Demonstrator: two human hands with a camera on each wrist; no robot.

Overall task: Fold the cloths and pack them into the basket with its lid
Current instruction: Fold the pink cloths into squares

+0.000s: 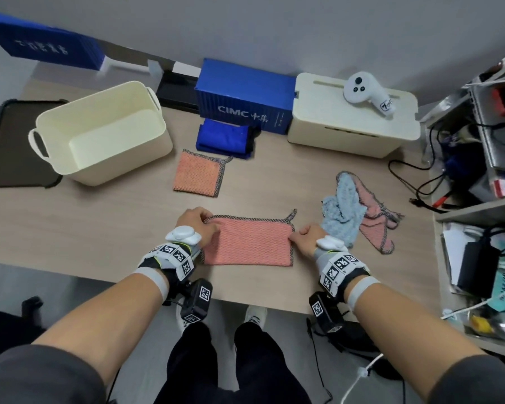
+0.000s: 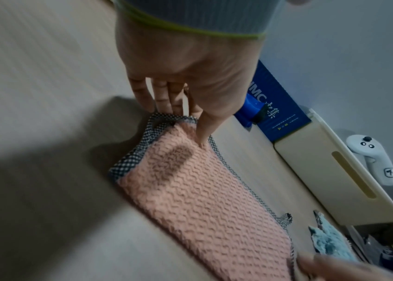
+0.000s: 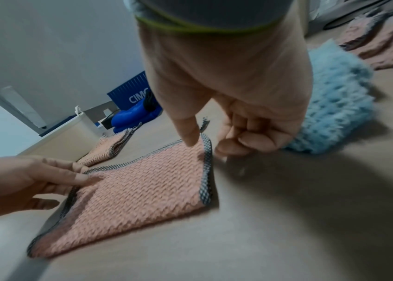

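A pink cloth [image 1: 247, 242], folded in half, lies flat at the table's [image 1: 99, 223] near edge. The left hand [image 1: 194, 224] pinches its far-left corner; the right hand [image 1: 305, 239] pinches its right edge. A cream basket [image 1: 99, 132] stands empty at far left, beside its dark lid [image 1: 9, 141].

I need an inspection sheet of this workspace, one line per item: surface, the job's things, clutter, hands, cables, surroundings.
Surface: wooden table.
Job's things: open cream basket far left, dark lid beside it; small folded pink cloth mid-table; half-folded pink cloth at near edge; crumpled blue cloth and crumpled pink cloth to its right.
Clutter: blue box, folded dark blue fabric, closed cream box with a white controller on top.
Hands: left hand pinches the half-folded cloth's left end; right hand holds its right edge.
Cables: black cable at far right.
Surroundings: crowded shelves on the right.
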